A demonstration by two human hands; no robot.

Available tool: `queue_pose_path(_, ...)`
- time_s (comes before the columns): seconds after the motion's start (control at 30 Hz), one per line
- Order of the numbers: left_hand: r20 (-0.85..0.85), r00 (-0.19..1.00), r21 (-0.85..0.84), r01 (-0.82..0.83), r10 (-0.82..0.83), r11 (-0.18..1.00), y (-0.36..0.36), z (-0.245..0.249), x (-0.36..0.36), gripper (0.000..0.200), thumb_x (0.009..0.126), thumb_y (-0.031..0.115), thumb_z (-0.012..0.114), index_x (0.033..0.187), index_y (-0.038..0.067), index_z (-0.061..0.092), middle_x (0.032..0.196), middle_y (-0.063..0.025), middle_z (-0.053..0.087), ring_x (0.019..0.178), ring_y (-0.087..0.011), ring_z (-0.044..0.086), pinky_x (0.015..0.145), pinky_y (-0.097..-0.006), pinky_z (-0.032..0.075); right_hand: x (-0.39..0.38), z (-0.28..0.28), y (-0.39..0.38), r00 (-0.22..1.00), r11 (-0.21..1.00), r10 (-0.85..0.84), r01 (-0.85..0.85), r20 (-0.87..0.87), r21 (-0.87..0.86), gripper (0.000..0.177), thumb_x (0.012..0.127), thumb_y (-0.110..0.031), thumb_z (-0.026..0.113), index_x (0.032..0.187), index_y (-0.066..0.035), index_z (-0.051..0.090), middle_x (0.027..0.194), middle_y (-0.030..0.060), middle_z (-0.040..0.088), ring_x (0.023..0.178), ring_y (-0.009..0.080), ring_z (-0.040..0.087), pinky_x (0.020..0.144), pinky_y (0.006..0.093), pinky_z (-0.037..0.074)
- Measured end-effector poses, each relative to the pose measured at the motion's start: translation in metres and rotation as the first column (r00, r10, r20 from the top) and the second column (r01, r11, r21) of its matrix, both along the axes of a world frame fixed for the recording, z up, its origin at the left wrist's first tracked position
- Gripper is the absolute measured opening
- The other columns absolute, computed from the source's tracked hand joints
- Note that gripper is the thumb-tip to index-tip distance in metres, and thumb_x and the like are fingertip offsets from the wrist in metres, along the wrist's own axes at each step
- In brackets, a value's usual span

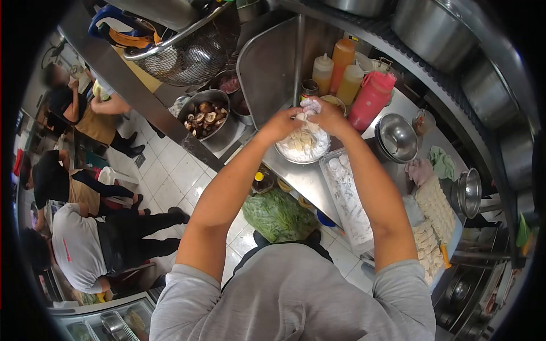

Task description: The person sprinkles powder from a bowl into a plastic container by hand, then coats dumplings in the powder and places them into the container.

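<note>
My left hand (278, 125) and my right hand (330, 118) meet over a metal bowl (303, 162) of white flour and pale, flat pieces. Between their curled fingers is a lumpy flour-coated piece (311, 105), whose kind I cannot make out. Below my right forearm lies a clear plastic container (364, 245) with more white-coated pieces. Behind the bowl are a small dark jar (309, 88) and a bowl of pale yellowish food, partly hidden by my right hand.
Squeeze bottles (322, 74) and a pink bottle (372, 101) stand behind my hands. Metal bowls (397, 137) and trays of dumplings (435, 202) are at right. Sliced mushrooms (203, 119) fill a pot at left. Bagged greens (277, 216) sit below the counter. Several people work at left.
</note>
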State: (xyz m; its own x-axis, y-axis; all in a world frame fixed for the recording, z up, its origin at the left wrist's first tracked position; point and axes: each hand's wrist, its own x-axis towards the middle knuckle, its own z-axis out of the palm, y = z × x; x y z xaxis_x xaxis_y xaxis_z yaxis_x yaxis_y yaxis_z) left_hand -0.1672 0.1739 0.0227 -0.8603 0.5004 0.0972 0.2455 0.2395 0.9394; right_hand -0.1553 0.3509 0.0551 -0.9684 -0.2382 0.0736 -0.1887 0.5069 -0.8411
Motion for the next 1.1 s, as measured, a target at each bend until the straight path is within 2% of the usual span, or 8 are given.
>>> queue_pose_path(0.1,0.352,0.936,0.100,-0.038,0.000,0.994,-0.002,0.029,0.008,0.036,0.080,0.006,0.059,0.114,0.002,0.050,0.102,-0.0044,0.057,0.089,-0.0117,0.056,0.076,-0.0259,0.048,0.005,0.015,0.002,0.990,0.950,0.073,-0.033,0.119,-0.310,0.036,0.075,-0.001,0.056,0.111,-0.001,0.051,0.099,0.0084,0.059,0.090,0.0173,0.057,0.079,0.0287,0.045)
queue_pose_path(0.2,0.466,0.879,0.389,-0.102,-0.099,0.916,-0.007,0.037,0.011,0.030,0.080,0.008,0.059,0.108,0.006,0.051,0.093,-0.0030,0.056,0.086,-0.0127,0.056,0.073,-0.0263,0.051,0.004,0.007,0.005,0.957,0.498,0.181,0.110,0.228,-0.860,0.035,0.078,-0.002,0.053,0.112,0.002,0.048,0.103,0.0116,0.054,0.093,0.0181,0.054,0.083,0.0277,0.043)
queue_pose_path(0.33,0.549,0.826,0.386,-0.120,-0.124,0.915,-0.014,0.023,0.010,0.030,0.079,0.010,0.061,0.107,0.005,0.051,0.093,-0.0030,0.056,0.084,-0.0135,0.057,0.071,-0.0252,0.051,0.006,-0.013,0.011,0.968,0.180,0.158,0.166,0.195,-0.970,0.030,0.079,-0.004,0.053,0.108,0.002,0.051,0.101,0.0103,0.056,0.092,0.0176,0.055,0.083,0.0274,0.042)
queue_pose_path(0.43,0.287,0.921,-0.005,-0.272,0.262,0.962,-0.012,0.012,0.017,0.032,0.073,0.014,0.064,0.102,0.003,0.056,0.092,-0.0083,0.060,0.082,-0.0205,0.060,0.074,-0.0323,0.050,0.010,-0.027,0.012,0.908,0.651,-0.017,0.327,0.418,-0.685,0.035,0.079,-0.009,0.057,0.112,0.000,0.050,0.103,0.0099,0.057,0.091,0.0163,0.055,0.080,0.0268,0.044)
queue_pose_path(0.5,-0.095,0.928,-0.298,-0.372,0.360,0.879,-0.009,0.016,0.023,0.029,0.072,0.019,0.061,0.096,0.003,0.061,0.092,-0.0164,0.063,0.085,-0.0305,0.061,0.077,-0.0378,0.048,0.008,-0.034,0.009,0.941,0.978,-0.153,0.188,0.302,-0.089,0.039,0.079,-0.014,0.059,0.115,-0.001,0.049,0.103,0.0107,0.058,0.087,0.0150,0.056,0.077,0.0267,0.044)
queue_pose_path(0.63,-0.098,0.918,-0.330,-0.394,0.384,0.858,-0.013,0.024,0.031,0.027,0.074,0.021,0.057,0.095,0.005,0.063,0.093,-0.0198,0.062,0.091,-0.0354,0.058,0.081,-0.0402,0.045,0.037,-0.029,-0.021,0.991,0.777,0.003,0.084,-0.137,0.624,0.074,0.064,-0.034,0.072,0.127,-0.012,0.041,0.132,0.0188,0.036,0.120,0.0368,0.037,0.096,0.0421,0.034)
queue_pose_path(1.03,-0.327,0.838,-0.413,-0.543,0.438,0.731,-0.037,-0.052,0.034,0.038,0.077,0.018,0.053,0.111,0.001,0.053,0.098,-0.0190,0.059,0.085,-0.0321,0.060,0.074,-0.0413,0.050,0.002,-0.044,-0.018,0.974,0.751,0.151,0.000,-0.171,0.661,0.068,0.067,-0.012,0.065,0.128,-0.015,0.037,0.125,0.0199,0.043,0.116,0.0362,0.042,0.090,0.0430,0.041)
queue_pose_path(1.1,0.345,0.822,-0.193,-0.411,0.453,0.891,-0.035,-0.048,0.035,0.032,0.076,0.011,0.051,0.105,-0.003,0.053,0.088,-0.0170,0.059,0.065,-0.0264,0.062,0.055,-0.0354,0.053,-0.003,-0.034,-0.013,0.987,0.806,0.161,-0.114,-0.029,0.581,0.065,0.068,-0.004,0.058,0.129,-0.012,0.036,0.127,0.0240,0.039,0.119,0.0345,0.038,0.097,0.0370,0.035)
